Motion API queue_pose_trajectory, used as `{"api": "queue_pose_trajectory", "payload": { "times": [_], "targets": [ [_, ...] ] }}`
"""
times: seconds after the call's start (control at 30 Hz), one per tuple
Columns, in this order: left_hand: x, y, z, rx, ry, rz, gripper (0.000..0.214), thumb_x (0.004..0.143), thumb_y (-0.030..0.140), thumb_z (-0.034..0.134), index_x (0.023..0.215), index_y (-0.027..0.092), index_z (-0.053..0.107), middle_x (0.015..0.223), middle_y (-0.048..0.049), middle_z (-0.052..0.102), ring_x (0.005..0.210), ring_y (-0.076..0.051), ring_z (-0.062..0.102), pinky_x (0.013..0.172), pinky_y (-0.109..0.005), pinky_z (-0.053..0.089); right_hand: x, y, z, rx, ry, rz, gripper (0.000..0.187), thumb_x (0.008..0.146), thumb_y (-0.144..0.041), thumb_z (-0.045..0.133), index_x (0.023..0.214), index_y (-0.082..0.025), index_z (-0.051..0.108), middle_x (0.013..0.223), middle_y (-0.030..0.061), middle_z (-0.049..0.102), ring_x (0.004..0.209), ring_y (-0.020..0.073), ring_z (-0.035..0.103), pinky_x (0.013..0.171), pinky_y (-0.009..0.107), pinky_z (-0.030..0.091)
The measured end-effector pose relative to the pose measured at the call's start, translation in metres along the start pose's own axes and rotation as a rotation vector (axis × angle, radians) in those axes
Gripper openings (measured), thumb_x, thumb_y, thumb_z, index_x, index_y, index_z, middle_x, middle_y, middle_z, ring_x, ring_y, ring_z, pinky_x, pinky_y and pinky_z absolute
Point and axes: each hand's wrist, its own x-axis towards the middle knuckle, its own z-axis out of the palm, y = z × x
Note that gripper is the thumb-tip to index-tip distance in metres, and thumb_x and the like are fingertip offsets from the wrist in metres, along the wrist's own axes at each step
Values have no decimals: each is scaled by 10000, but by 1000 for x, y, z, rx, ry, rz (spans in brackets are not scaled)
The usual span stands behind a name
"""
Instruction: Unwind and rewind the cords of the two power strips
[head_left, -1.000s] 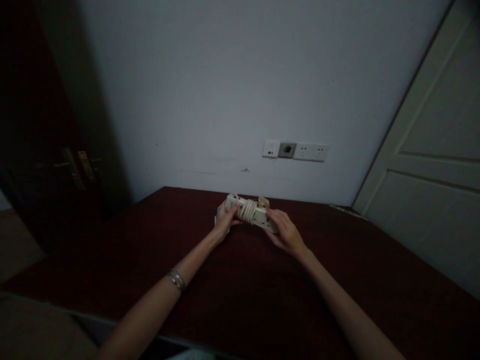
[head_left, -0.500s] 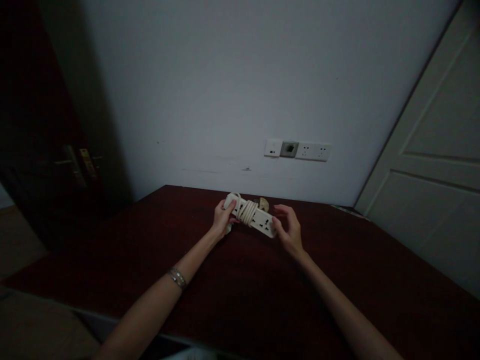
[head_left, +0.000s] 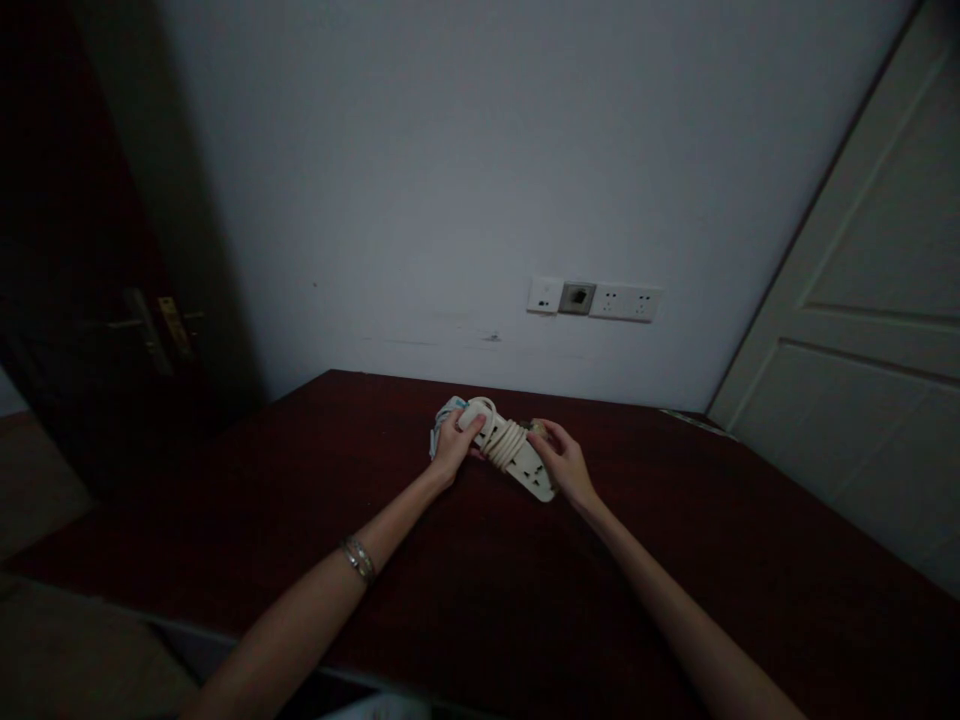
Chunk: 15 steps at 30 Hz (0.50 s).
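Observation:
A white power strip (head_left: 534, 472) is held at a slant above the dark red table, its sockets facing me. Its white cord (head_left: 507, 443) is wound several times around the middle and loops over the upper left end. My left hand (head_left: 455, 440) grips that end, thumb on top. A pale, bluish crumpled piece (head_left: 444, 412) sticks out behind my left hand; its kind is unclear. My right hand (head_left: 562, 460) is closed, thumb and fingers pinching a small beige piece (head_left: 537, 426), which looks like the cord's plug, beside the windings. My fingers partly hide it.
The dark red table (head_left: 300, 480) reaches back to a pale wall. On the wall above it is a row of sockets (head_left: 626, 302). A dark door (head_left: 82, 300) stands at left, a white panelled door (head_left: 862, 300) at right. A thin flat item (head_left: 697, 422) lies at the table's back right.
My right hand has left the strip's right end and closed on the beige piece behind it. The strip has tilted and moved slightly toward me. The bluish piece now shows behind my left hand.

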Motion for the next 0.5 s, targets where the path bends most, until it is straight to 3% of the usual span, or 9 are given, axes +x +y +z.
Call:
{"api": "queue_pose_trajectory", "payload": {
  "times": [0.5],
  "targets": [
    [-3, -3, 2, -14, -22, -44, 440, 681, 479, 650, 988, 174, 570, 795, -42, 595, 600, -160, 578, 420, -263, 497, -6, 4, -1, -122, 18, -81, 412, 761, -460, 566, 1002, -126, 574, 910, 97, 649, 760, 187, 616, 689, 297, 495]
  ]
}}
